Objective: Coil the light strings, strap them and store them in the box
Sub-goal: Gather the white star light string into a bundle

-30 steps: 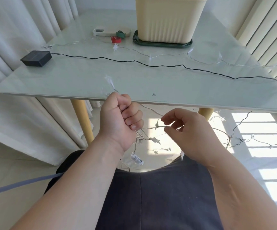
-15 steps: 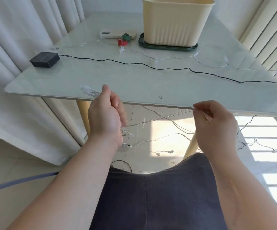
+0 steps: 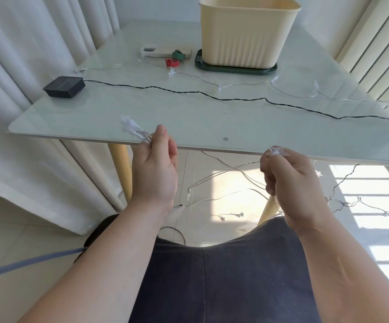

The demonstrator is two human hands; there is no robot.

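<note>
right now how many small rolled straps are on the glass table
2: a red rolled strap left of the cream plastic box, a dark green rolled strap just behind it. Others may be hidden.

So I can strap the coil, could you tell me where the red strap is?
In the head view, the red strap lies on the far middle of the table, just left of the cream box and beside the green strap.

Cream ribbed box [image 3: 244, 40], dark green tray [image 3: 235, 69]
</note>
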